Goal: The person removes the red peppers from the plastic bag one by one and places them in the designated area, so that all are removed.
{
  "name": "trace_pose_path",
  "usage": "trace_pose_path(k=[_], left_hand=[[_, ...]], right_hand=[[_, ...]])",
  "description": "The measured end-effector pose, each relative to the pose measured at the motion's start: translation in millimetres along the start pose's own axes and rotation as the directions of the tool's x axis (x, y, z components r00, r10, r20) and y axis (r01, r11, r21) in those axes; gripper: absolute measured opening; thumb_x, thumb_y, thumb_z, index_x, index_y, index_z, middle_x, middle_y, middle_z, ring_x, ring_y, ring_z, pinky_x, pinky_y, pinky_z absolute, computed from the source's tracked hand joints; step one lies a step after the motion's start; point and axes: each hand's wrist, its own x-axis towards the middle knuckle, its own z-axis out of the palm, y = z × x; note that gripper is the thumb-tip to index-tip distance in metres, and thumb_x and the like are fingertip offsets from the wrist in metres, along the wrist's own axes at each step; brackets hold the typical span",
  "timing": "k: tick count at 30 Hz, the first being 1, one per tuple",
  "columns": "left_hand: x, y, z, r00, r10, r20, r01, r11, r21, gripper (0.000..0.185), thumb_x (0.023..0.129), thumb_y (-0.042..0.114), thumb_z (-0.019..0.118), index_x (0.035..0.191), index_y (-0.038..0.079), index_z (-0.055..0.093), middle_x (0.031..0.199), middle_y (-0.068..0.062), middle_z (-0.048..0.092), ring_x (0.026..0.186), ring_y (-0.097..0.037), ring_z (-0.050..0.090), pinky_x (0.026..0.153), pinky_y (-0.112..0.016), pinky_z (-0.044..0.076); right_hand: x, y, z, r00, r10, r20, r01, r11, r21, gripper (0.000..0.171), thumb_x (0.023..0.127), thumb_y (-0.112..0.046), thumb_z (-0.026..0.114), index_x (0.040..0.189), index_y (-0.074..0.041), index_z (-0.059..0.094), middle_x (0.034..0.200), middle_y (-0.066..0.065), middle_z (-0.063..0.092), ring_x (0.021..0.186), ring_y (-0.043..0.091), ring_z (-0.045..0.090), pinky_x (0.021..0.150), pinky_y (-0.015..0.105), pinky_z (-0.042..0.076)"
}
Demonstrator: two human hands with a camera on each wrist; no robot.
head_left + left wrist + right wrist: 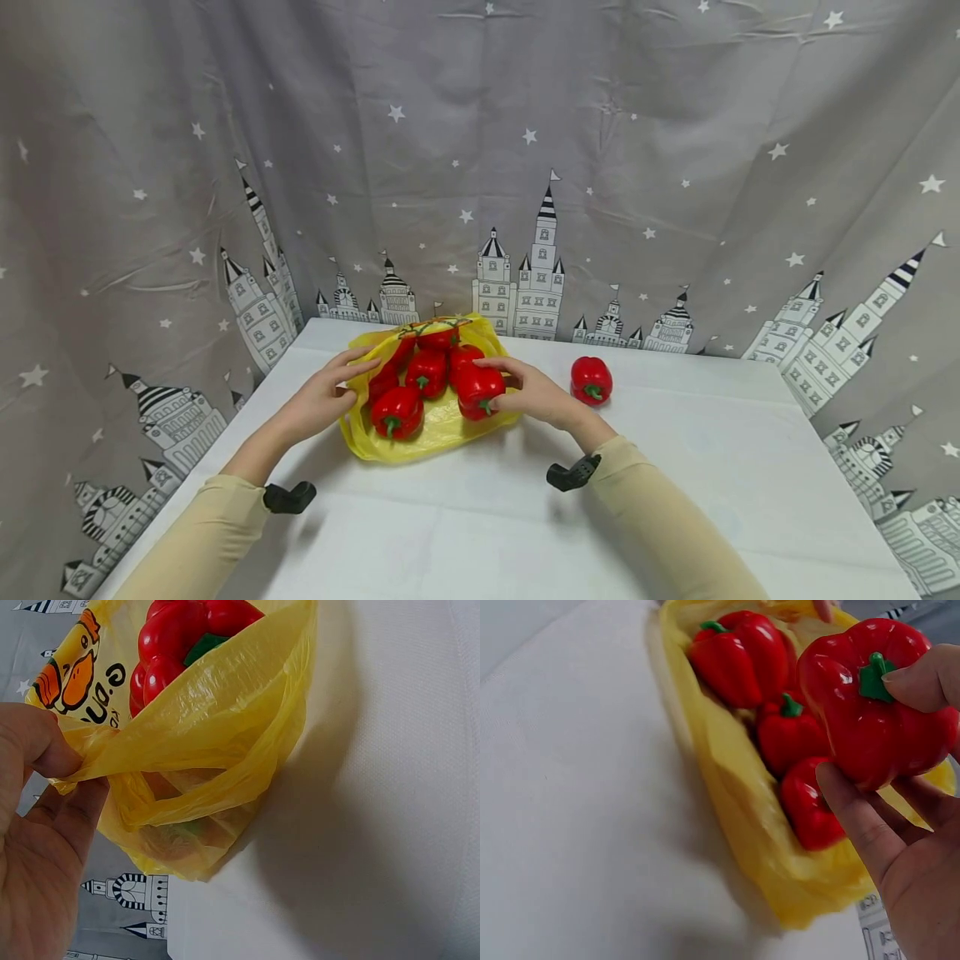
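Left hand [34, 847] pinches yellow bag [442, 421] rim on the table [675, 500] | right hand [900, 847] grips red pepper [877, 697] over the bag mouth | I'd hold the rim wide, lower the pepper gently among the others.
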Motion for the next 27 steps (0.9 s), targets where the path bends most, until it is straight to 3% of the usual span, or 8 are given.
trace_pose_path(k=[8, 12, 13, 16, 19, 21, 27], left_hand=[[0.7, 0.2, 0.1, 1.0, -0.002, 0.003, 0.002, 1.0, 0.004, 0.059, 0.094, -0.006, 0.051, 0.151, 0.009, 0.051, 0.167, -0.01, 0.023, 0.144, -0.041, 0.036, 0.101, -0.054, 0.047], [1.1, 0.7, 0.3, 1.0, -0.01, 0.004, 0.01, 1.0, 0.002, 0.059, 0.094, -0.006, 0.051, 0.152, 0.009, 0.051, 0.167, -0.01, 0.023, 0.144, -0.041, 0.036, 0.102, -0.056, 0.046], [1.1, 0.9, 0.4, 1.0, -0.011, 0.005, 0.011, 1.0, 0.001, 0.059, 0.094, -0.005, 0.051, 0.152, 0.009, 0.051, 0.167, -0.01, 0.023, 0.144, -0.042, 0.036, 0.103, -0.057, 0.046], [1.1, 1.7, 0.6, 1.0, -0.01, 0.005, 0.01, 1.0, -0.003, 0.059, 0.094, -0.006, 0.051, 0.152, 0.009, 0.051, 0.167, -0.01, 0.023, 0.145, -0.042, 0.035, 0.104, -0.059, 0.045], [1.1, 2.0, 0.7, 1.0, -0.011, 0.006, 0.011, 1.0, -0.006, 0.06, 0.094, -0.006, 0.05, 0.152, 0.009, 0.051, 0.167, -0.01, 0.023, 0.145, -0.042, 0.034, 0.104, -0.061, 0.044], [1.1, 2.1, 0.9, 1.0, -0.01, 0.006, 0.01, 1.0, -0.008, 0.06, 0.094, -0.007, 0.05, 0.152, 0.009, 0.051, 0.167, -0.01, 0.023, 0.145, -0.042, 0.034, 0.104, -0.061, 0.044], [1.6, 2.3, 0.6, 1.0, -0.012, 0.003, 0.012, 1.0, -0.009, 0.059, 0.094, -0.007, 0.05, 0.152, 0.008, 0.051, 0.167, -0.01, 0.023, 0.144, -0.042, 0.035, 0.104, -0.061, 0.045]], right_hand=[[-15.1, -3.8, -27.2, 0.998, -0.024, -0.055, 0.025, 0.999, 0.027, 0.06, 0.087, -0.017, 0.075, 0.142, -0.033, 0.059, 0.146, -0.005, 0.052, 0.13, 0.026, 0.053, 0.1, 0.046, 0.052], [-24.4, -6.6, -41.6, 0.996, -0.018, -0.09, 0.021, 0.999, 0.033, 0.062, 0.086, -0.015, 0.074, 0.143, -0.032, 0.058, 0.145, -0.002, 0.054, 0.129, 0.028, 0.053, 0.093, 0.041, 0.055], [-26.9, -7.1, -45.5, 0.995, -0.005, -0.102, 0.008, 0.999, 0.033, 0.062, 0.085, -0.016, 0.075, 0.143, -0.033, 0.058, 0.144, 0.0, 0.055, 0.127, 0.029, 0.054, 0.086, 0.038, 0.055], [-33.9, -8.2, -57.8, 0.99, 0.008, -0.138, -0.004, 1.0, 0.031, 0.063, 0.085, -0.014, 0.074, 0.144, -0.032, 0.058, 0.142, 0.003, 0.057, 0.124, 0.03, 0.056, 0.082, 0.035, 0.052], [-41.5, -8.8, -69.8, 0.985, 0.019, -0.169, -0.014, 0.999, 0.031, 0.064, 0.085, -0.011, 0.073, 0.144, -0.03, 0.058, 0.141, 0.006, 0.058, 0.123, 0.032, 0.057, 0.085, 0.039, 0.051], [-47.0, -8.6, -77.7, 0.983, 0.019, -0.183, -0.014, 0.999, 0.03, 0.064, 0.086, -0.009, 0.073, 0.145, -0.028, 0.057, 0.141, 0.009, 0.058, 0.124, 0.034, 0.056, 0.095, 0.048, 0.051], [-64.2, -4.5, -99.8, 0.975, 0.049, -0.218, -0.042, 0.998, 0.037, 0.065, 0.087, -0.01, 0.072, 0.147, -0.026, 0.053, 0.141, 0.013, 0.056, 0.125, 0.038, 0.054, 0.1, 0.062, 0.047]])
